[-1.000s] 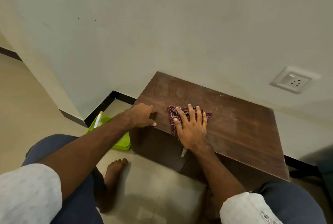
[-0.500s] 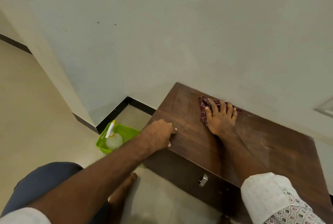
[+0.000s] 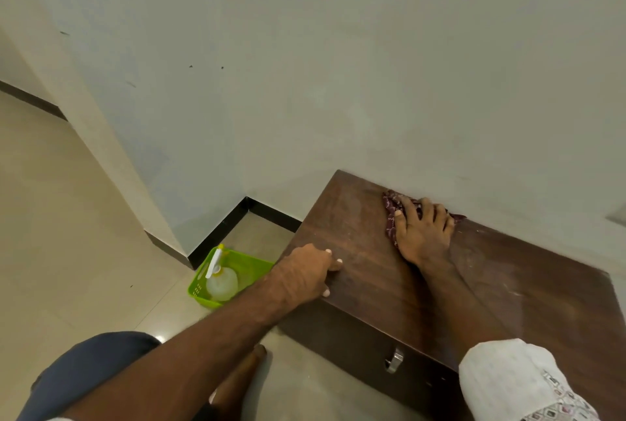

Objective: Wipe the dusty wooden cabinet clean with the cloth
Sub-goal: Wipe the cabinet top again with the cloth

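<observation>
A low dark wooden cabinet (image 3: 366, 251) stands against the wall, its top streaked with pale dust toward the right. A maroon patterned cloth (image 3: 393, 214) lies at the top's far edge beside the wall. My right hand (image 3: 421, 231) presses flat on the cloth with fingers spread, covering most of it. My left hand (image 3: 305, 273) rests on the cabinet's near left corner, fingers curled over the edge.
A green plastic basket (image 3: 250, 266) with a clear spray bottle (image 3: 220, 280) sits on the tiled floor left of the cabinet. A metal handle (image 3: 394, 360) is on the cabinet front. My knee and bare foot are below, and the wall is close behind.
My right hand has slid the cloth from the middle of the top to the far edge by the wall. My left hand has stayed on the near left corner.
</observation>
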